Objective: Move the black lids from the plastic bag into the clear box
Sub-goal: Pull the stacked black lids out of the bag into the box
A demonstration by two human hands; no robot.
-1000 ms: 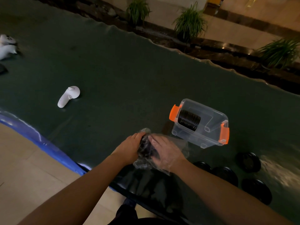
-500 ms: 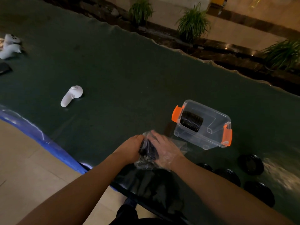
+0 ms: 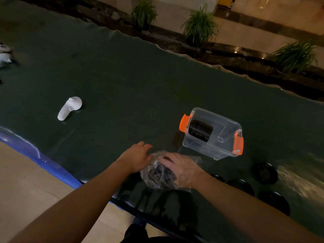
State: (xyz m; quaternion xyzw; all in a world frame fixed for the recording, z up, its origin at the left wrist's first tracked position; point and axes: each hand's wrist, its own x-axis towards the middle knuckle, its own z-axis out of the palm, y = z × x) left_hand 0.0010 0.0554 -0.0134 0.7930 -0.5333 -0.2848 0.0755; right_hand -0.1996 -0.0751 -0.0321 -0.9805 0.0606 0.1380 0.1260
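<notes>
A crumpled clear plastic bag [image 3: 150, 174] lies on the dark green table near its front edge, with a stack of black lids [image 3: 160, 173] inside it. My right hand [image 3: 182, 166] is inside the bag under the film, its fingers curled over the lids. My left hand [image 3: 137, 156] rests against the bag's left side with its fingers spread. Behind and to the right stands the clear box [image 3: 226, 149] with orange latches, open on top. A row of black lids [image 3: 199, 130] lies on edge in the box's left half.
Several loose black lids [image 3: 264, 172] lie on the table right of my right arm. A white controller [image 3: 69, 108] lies far left, another white device [image 3: 4, 57] at the left edge. A blue strip [image 3: 35, 155] marks the table's front edge. Plants [image 3: 199, 25] stand beyond the far edge.
My left hand has let go of the bag's opening and spread its fingers beside it. My right hand has stayed inside the bag on the lids.
</notes>
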